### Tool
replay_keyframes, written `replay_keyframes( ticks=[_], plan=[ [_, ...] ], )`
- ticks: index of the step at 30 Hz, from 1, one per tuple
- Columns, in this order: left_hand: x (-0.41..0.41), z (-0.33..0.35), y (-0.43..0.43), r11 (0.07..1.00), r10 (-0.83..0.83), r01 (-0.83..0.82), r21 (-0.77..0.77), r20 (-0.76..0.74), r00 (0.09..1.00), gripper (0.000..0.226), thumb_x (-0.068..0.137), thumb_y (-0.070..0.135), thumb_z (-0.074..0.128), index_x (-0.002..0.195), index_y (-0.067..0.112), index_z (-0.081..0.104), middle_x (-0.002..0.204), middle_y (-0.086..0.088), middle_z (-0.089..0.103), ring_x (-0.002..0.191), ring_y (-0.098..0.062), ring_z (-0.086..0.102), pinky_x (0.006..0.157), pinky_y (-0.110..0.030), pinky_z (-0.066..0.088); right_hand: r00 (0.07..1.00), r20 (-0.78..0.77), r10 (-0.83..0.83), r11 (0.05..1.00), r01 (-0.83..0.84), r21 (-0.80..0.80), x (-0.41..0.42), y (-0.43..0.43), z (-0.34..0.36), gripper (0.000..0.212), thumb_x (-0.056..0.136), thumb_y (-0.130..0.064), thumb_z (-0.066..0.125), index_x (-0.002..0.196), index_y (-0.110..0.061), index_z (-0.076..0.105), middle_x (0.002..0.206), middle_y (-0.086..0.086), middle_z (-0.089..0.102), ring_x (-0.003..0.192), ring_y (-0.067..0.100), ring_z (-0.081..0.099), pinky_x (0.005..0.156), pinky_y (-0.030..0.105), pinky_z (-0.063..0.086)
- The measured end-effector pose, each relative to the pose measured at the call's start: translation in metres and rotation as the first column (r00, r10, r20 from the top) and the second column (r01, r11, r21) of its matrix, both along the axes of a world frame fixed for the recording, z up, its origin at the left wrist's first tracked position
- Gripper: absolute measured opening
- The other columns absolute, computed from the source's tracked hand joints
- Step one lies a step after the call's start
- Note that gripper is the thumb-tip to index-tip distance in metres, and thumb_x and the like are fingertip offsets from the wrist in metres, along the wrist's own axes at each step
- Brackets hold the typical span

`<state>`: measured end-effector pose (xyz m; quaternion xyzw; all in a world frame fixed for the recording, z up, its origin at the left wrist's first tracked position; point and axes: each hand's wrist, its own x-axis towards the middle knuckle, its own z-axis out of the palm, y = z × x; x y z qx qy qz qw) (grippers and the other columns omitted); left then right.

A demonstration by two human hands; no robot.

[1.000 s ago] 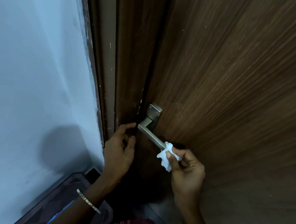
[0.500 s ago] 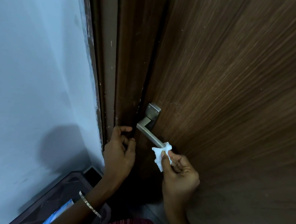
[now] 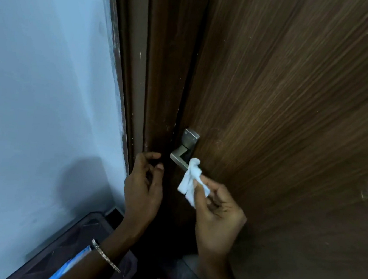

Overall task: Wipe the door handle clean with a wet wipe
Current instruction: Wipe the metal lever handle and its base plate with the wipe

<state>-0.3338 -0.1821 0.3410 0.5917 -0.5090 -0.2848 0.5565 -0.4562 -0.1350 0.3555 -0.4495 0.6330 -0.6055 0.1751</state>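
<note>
Wet wipe [image 3: 189,180], limp, light, bunched, pinched in right hand [image 3: 216,214], draped over door handle [image 3: 180,159] lever near its bend. Handle rigid, smooth, probably slick: wrap wipe round lever. Left hand [image 3: 143,187] loosely curled beside door [image 3: 292,127] edge, empty.

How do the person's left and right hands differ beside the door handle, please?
The right hand pinches the wet wipe on the door handle; the left hand holds nothing. The right hand is right of it, the left hand left of it, loosely curled. Both are close by.

Pale blue wall [image 3: 38,80], dark bin [image 3: 72,238]
</note>
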Motion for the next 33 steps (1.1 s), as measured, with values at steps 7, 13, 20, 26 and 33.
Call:
replay_keyframes(
  ticks=[7, 13, 20, 26, 33],
  plan=[
    [0.003, 0.019, -0.009, 0.878, -0.369, 0.414, -0.239, 0.213, 0.905, 0.041, 0.088, 0.019, 0.073, 0.128, 0.021, 0.063, 0.122, 0.006, 0.063, 0.106, -0.010, 0.064, 0.085, -0.015, 0.048, 0.963, 0.128, 0.235, 0.965, -0.248, 0.091, -0.013, -0.031, 0.026, 0.024, 0.091, -0.009, 0.073, 0.101, -0.030, 0.079, 0.099, -0.007, 0.079, 0.091, 0.005, 0.076, 0.077, 0.027, 0.063],
    [0.012, 0.024, -0.035, 0.947, -0.226, 0.265, -0.183, 0.206, 0.952, 0.020, 0.085, 0.020, 0.074, 0.105, 0.019, 0.077, 0.102, 0.004, 0.077, 0.088, -0.002, 0.069, 0.076, -0.009, 0.051, 0.789, 0.316, 0.527, 0.812, -0.577, 0.086, -0.027, -0.036, 0.027, 0.028, 0.101, -0.006, 0.059, 0.125, -0.013, 0.071, 0.120, -0.001, 0.077, 0.114, 0.013, 0.071, 0.098, 0.031, 0.058],
    [-0.019, 0.035, -0.056, 0.965, 0.062, 0.055, -0.255, 0.431, 0.900, 0.026, 0.090, 0.009, 0.067, 0.115, 0.010, 0.071, 0.100, -0.006, 0.076, 0.083, -0.015, 0.069, 0.075, -0.012, 0.042, 0.922, -0.305, 0.237, 0.968, -0.198, 0.154, -0.033, -0.030, 0.013, 0.021, 0.093, -0.011, 0.068, 0.108, -0.022, 0.078, 0.105, -0.015, 0.075, 0.100, -0.006, 0.068, 0.087, 0.017, 0.057],
    [-0.030, 0.018, -0.067, 0.988, -0.015, 0.083, -0.132, 0.451, 0.892, 0.018, 0.095, 0.008, 0.054, 0.101, 0.005, 0.070, 0.087, -0.012, 0.074, 0.073, -0.026, 0.071, 0.067, -0.038, 0.059, 0.930, -0.211, 0.301, 0.937, -0.246, 0.250, -0.030, -0.018, -0.005, 0.032, 0.093, -0.008, 0.067, 0.116, -0.029, 0.072, 0.108, -0.021, 0.072, 0.103, -0.010, 0.067, 0.086, 0.007, 0.051],
    [-0.027, 0.006, -0.071, 0.998, -0.061, 0.064, 0.003, 0.328, 0.943, 0.024, 0.099, 0.014, 0.047, 0.105, 0.007, 0.070, 0.090, -0.013, 0.074, 0.073, -0.030, 0.069, 0.068, -0.037, 0.055, 0.943, -0.127, 0.308, 0.925, -0.265, 0.273, -0.037, -0.019, -0.008, 0.038, 0.092, -0.010, 0.069, 0.120, -0.035, 0.072, 0.094, -0.015, 0.076, 0.092, -0.006, 0.071, 0.078, 0.005, 0.051]
  ],
)
